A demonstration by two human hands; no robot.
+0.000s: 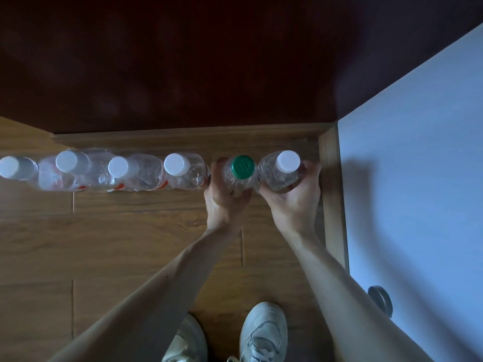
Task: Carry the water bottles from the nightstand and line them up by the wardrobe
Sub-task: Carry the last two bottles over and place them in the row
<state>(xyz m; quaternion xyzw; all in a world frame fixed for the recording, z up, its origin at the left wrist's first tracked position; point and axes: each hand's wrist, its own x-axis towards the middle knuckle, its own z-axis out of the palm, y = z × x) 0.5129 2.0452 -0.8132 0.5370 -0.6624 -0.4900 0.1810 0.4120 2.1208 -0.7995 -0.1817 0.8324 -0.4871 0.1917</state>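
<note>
Several clear plastic water bottles stand upright in a row on the wooden floor along the dark red wardrobe (183, 61). My left hand (222, 199) grips the green-capped bottle (243, 167). My right hand (295, 202) grips the white-capped bottle (287, 162) at the row's right end, near the corner. To the left stand more white-capped bottles: one (177, 164) right beside my left hand, then another (120, 167), another (68, 161), and one (9, 167) at the frame's left edge.
A wooden skirting strip (183, 139) runs under the wardrobe and turns down the right side. A white wall or door (418, 178) with a round dark knob (380, 300) is on the right. My feet in pale sneakers (262, 333) stand on the wood floor (104, 244).
</note>
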